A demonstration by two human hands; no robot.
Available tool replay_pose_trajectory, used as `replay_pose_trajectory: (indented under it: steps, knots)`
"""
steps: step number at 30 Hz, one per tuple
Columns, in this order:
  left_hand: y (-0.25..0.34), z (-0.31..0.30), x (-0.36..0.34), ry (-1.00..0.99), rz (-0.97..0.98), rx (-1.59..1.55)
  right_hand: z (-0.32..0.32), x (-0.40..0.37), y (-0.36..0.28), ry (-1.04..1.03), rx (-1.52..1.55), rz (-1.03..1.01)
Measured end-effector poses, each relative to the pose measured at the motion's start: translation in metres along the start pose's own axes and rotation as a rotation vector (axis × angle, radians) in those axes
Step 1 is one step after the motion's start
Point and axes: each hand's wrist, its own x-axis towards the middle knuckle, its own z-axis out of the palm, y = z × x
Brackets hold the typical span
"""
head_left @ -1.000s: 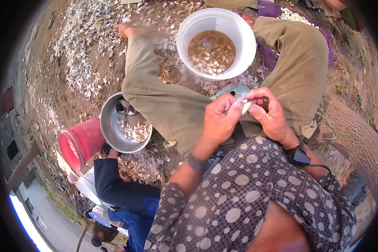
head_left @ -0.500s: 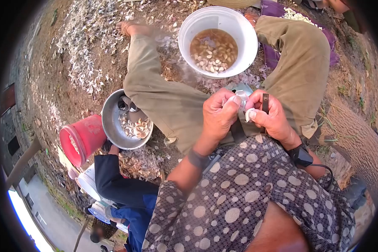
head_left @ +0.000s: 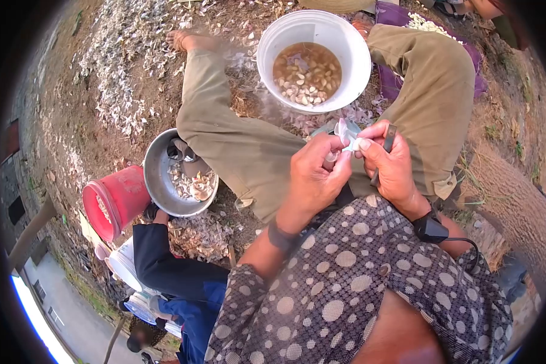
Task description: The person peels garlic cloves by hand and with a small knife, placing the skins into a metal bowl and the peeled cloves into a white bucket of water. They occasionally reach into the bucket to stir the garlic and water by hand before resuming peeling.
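My left hand (head_left: 317, 171) is closed, pinching a pale papery garlic skin (head_left: 342, 130) between thumb and fingers. Opposite it, my right hand (head_left: 391, 170) grips a small dark knife (head_left: 390, 138) across the fingers. Its thumb and forefinger also pinch a whitish garlic clove (head_left: 357, 144), partly covered by the fingertips. Both sets of fingertips nearly meet above my lap. Just beyond them stands a white bucket (head_left: 357, 67), where garlic cloves (head_left: 306, 91) lie in brownish water.
Left of my leg sits a metal pot (head_left: 153, 176) with cloves and scraps, beside a tilted red bucket (head_left: 130, 194). Peeled cloves (head_left: 428, 24) lie on a purple cloth (head_left: 391, 82). Skins (head_left: 121, 73) litter the ground. Another person's dark sleeve (head_left: 164, 255) is at lower left.
My left hand has turned and shifted slightly down, with the skin now sticking up from its fingertips. The clove in my right hand has moved up to the fingertips, and the knife has tilted.
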Motion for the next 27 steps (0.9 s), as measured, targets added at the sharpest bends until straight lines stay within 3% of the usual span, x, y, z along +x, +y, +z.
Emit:
replay_pose_trajectory:
  steps: [12, 18, 20, 27]
  knots:
    - [-0.024, 0.002, 0.007, 0.07, 0.199, 0.189, 0.015, 0.0, 0.0, 0.058, -0.154, -0.055]
    - [-0.029, 0.002, 0.004, 0.066, 0.014, 0.014, 0.011, 0.002, -0.001, -0.042, -0.025, 0.029]
    - [-0.027, 0.0, 0.003, 0.055, 0.004, -0.033, 0.005, 0.005, -0.006, -0.108, 0.101, 0.148]
    - [-0.036, 0.002, 0.001, 0.108, -0.024, -0.231, 0.0, 0.004, -0.002, -0.267, 0.201, 0.226]
